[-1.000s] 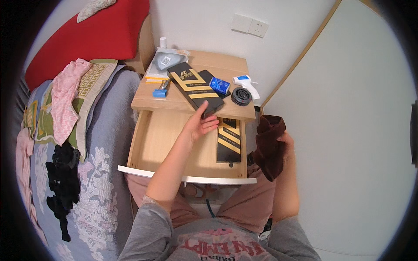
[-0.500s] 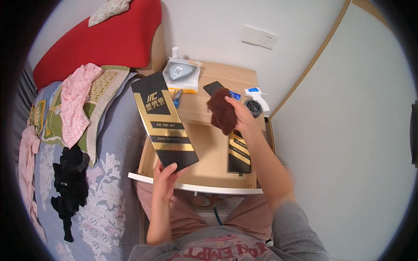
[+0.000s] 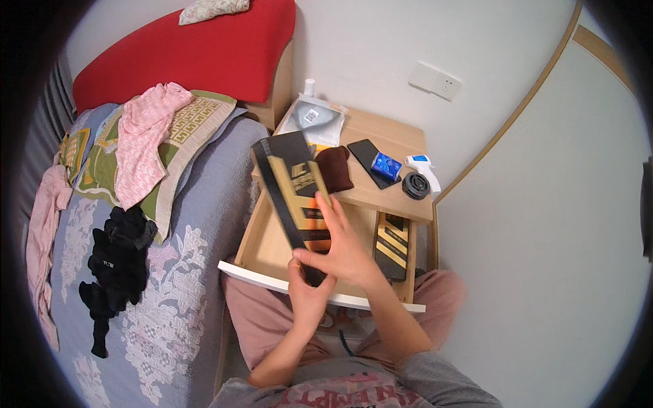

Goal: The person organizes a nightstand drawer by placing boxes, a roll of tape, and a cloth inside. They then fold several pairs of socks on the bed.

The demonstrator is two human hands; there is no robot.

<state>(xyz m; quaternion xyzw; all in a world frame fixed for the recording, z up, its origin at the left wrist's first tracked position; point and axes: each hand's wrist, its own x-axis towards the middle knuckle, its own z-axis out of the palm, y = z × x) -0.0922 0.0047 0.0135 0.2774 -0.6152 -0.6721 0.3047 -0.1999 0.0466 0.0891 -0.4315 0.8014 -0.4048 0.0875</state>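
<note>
Just left of the frame's centre, both hands meet on a long black and gold box [image 3: 294, 190] that tilts up toward the upper left, its far end over the edge of the wooden nightstand [image 3: 381, 139]. The left hand [image 3: 307, 296] grips the box's near end from below, fingers wrapped round it. The right hand [image 3: 345, 248] lies over the lower half of the box from the right, fingers spread and pressed against its face and edge, so the box runs up and away from both palms. Below the box the open drawer [image 3: 272, 245] shows pale wood, and a second black and gold box [image 3: 393, 245] lies flat along its right side, just right of the right hand.

On the nightstand top, right of the held box's upper end, sits a dark brown cloth bundle [image 3: 335, 168], then a black phone [image 3: 371, 160] with a small blue packet [image 3: 386, 165] on it, a black round object [image 3: 415, 185] and a white and blue thermometer gun [image 3: 423, 166]. A grey pouch [image 3: 314, 121] lies at the back. The bed [image 3: 177, 272] with heaped clothes fills the left of the frame.
</note>
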